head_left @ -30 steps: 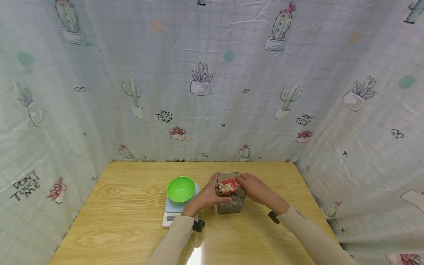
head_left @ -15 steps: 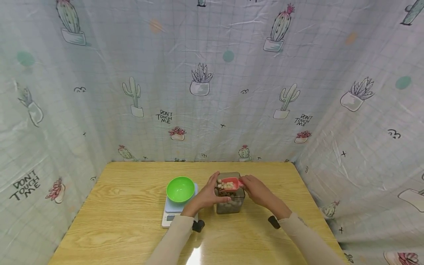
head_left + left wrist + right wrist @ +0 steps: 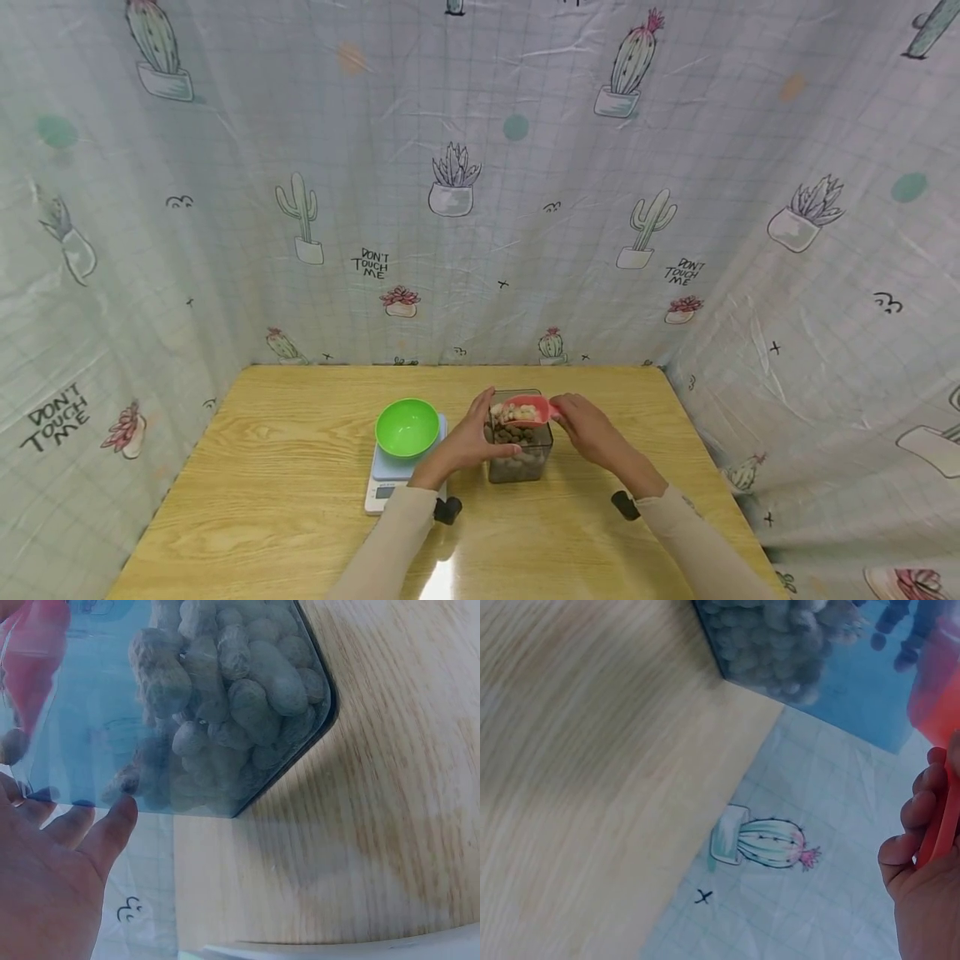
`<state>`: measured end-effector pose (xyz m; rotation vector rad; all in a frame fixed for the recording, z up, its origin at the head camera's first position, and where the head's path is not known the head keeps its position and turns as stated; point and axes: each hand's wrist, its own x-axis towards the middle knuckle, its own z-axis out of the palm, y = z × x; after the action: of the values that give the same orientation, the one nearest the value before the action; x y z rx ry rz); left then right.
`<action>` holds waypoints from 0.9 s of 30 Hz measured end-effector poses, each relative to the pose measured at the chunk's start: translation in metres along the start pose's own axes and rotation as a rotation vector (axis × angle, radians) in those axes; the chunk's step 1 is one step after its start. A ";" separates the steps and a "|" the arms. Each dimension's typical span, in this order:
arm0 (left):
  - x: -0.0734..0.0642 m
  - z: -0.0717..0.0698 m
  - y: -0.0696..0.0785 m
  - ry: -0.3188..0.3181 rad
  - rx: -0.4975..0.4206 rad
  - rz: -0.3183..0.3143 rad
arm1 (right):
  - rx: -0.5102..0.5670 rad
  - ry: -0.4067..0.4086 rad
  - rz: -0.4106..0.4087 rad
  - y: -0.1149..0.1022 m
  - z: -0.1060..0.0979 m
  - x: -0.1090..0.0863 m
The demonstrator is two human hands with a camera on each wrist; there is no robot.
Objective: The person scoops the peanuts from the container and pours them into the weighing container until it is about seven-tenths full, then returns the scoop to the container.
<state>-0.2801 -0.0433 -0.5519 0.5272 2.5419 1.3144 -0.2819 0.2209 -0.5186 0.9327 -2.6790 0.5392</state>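
Observation:
A see-through square container (image 3: 517, 468) stands on the table, with whole peanuts (image 3: 259, 697) in its lower part. My left hand (image 3: 468, 440) grips its left side, thumb across the front and fingers along the far left. Over the container's mouth is a red scoop (image 3: 538, 410) carrying several peanuts. My right hand (image 3: 592, 429) holds the scoop by its handle, fingers wrapped round it, as the right wrist view also shows. The container's wall partly veils the scoop's bowl in both wrist views.
A green bowl (image 3: 407, 427) sits on a white kitchen scale (image 3: 378, 493) to the left of the container. Behind the wooden table (image 3: 277, 467) hangs a cactus-print curtain (image 3: 480, 275), which also runs down both sides.
The red scoop has risen inside the container to its rim and tipped level, peanuts in it. My right hand has moved slightly to the right; my left hand keeps its hold.

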 end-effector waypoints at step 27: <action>-0.031 -0.052 0.024 0.207 0.074 0.082 | -0.060 0.142 -0.113 -0.017 -0.042 0.032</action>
<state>-0.2656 -0.0819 -0.5013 0.5408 2.7729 1.3726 -0.2905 0.2089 -0.4650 0.9836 -2.4856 0.4784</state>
